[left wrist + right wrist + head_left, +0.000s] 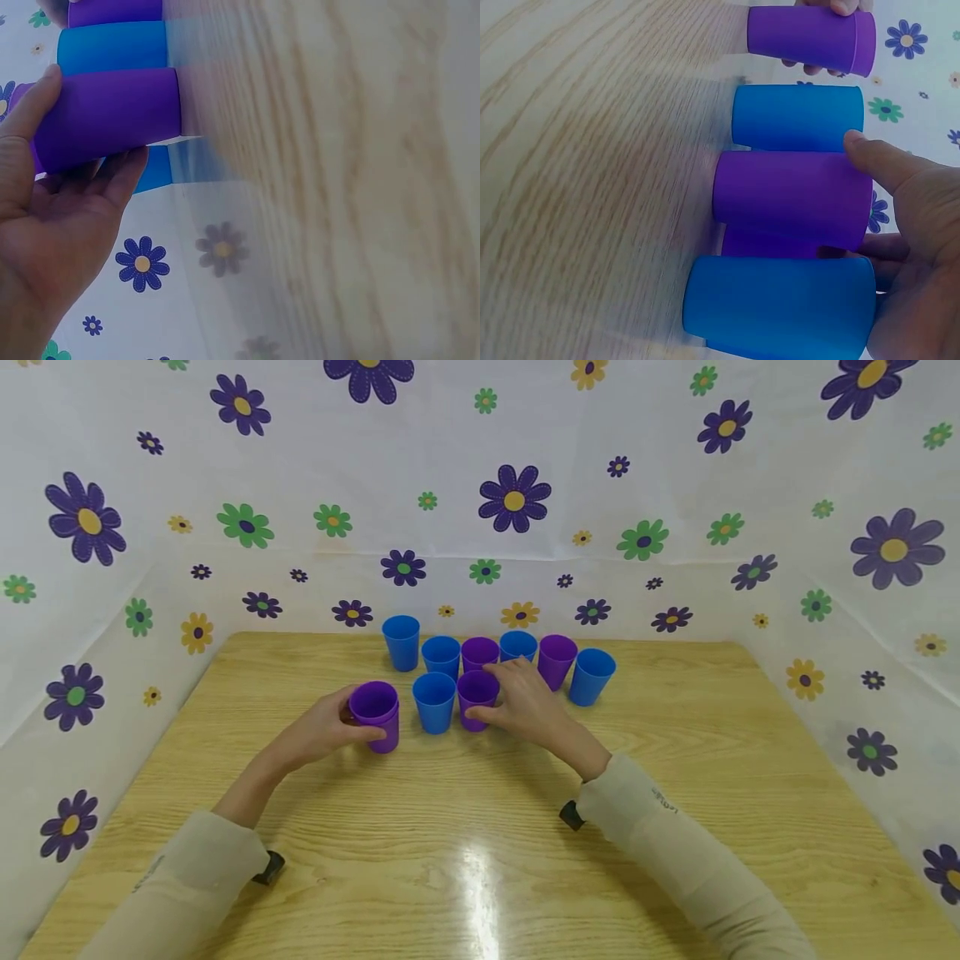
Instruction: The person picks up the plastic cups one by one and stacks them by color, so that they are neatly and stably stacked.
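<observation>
My left hand (324, 727) grips a pair of nested purple cups (383, 737) at the left of the group, thumb in front and fingers behind. A double rim shows on this stack. My right hand (531, 703) holds a single purple cup (476, 713) near its rim, between thumb and fingers. Between the two hands stands a blue cup (434, 708), mouth up. In the right wrist view the held purple cup (787, 196) is upright with its base at the tabletop, and the thumb lies on its rim.
Behind stands a row of upright cups: a blue cup (402, 647) at its left end, blue and purple ones in the middle, then a purple cup (557, 662) and a blue cup (592, 678) at the right. A flowered cloth (450, 452) encloses the wooden table (420, 843).
</observation>
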`<state>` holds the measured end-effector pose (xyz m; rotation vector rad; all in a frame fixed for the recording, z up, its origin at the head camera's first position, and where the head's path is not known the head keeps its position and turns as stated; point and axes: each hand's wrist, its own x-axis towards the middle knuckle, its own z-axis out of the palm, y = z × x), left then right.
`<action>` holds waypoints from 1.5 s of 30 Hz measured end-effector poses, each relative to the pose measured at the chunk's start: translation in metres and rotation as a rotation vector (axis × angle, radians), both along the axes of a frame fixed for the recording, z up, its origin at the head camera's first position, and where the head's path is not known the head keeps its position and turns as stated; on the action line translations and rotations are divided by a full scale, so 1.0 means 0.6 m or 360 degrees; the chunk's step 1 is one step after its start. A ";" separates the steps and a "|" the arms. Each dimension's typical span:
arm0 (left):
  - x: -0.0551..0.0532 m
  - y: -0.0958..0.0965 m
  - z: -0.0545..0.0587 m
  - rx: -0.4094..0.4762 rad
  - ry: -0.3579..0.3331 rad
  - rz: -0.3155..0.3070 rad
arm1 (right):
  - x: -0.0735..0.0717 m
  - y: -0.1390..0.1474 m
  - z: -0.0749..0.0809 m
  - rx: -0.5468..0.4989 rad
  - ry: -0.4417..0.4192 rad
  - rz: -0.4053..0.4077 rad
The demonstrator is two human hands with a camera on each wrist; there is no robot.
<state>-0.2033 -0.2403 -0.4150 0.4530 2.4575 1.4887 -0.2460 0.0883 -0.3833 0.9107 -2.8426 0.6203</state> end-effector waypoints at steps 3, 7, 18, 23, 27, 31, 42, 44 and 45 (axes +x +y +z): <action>0.001 -0.001 0.000 0.0015 -0.0028 0.0014 | -0.001 0.000 -0.002 -0.0004 0.0007 0.0001; 0.003 -0.002 0.001 0.0008 -0.0034 0.0028 | -0.002 0.001 -0.002 0.0002 -0.0008 -0.0006; 0.002 -0.003 0.000 -0.0037 -0.0019 0.0059 | -0.001 0.002 -0.003 -0.0101 0.0037 0.0040; 0.006 -0.004 0.003 -0.0046 -0.0030 0.0066 | 0.013 0.003 0.008 -0.0186 0.0017 0.0043; 0.005 -0.002 0.004 -0.0029 -0.0012 0.0046 | 0.026 0.008 0.015 -0.0256 0.0009 0.0043; 0.004 -0.001 0.004 -0.0022 0.0005 0.0030 | 0.039 0.018 0.020 -0.0324 0.0018 0.0065; 0.003 -0.003 -0.001 -0.0016 0.0010 0.0025 | 0.062 0.036 0.018 -0.0502 -0.0017 0.0102; 0.003 -0.002 0.000 -0.0019 0.0008 0.0026 | 0.066 0.038 0.018 -0.0509 -0.0040 0.0101; 0.004 -0.002 0.001 -0.0021 0.0008 0.0027 | 0.067 0.040 0.018 -0.0515 -0.0053 0.0103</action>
